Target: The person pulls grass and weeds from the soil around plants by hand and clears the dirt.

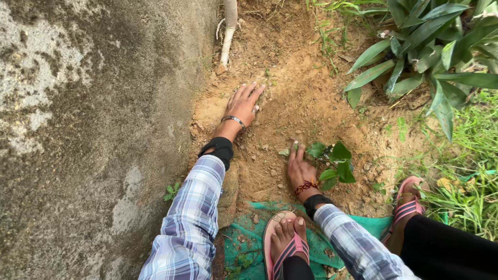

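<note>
Brown loose soil [290, 98]: left hand [243, 106] flat, fingers spread. Right hand [301, 170] fingers together beside seedling [332, 161], probably touching; stem looks soft, fragile, hold low.

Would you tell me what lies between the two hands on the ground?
In the head view, only bare brown soil separates the left hand from the right hand.

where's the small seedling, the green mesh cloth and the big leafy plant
small seedling [334, 162], head view, on its cluster of round green leaves
green mesh cloth [248, 239], head view, on a bare stretch left of the sandalled foot
big leafy plant [433, 39], head view, on its long central leaves
</note>
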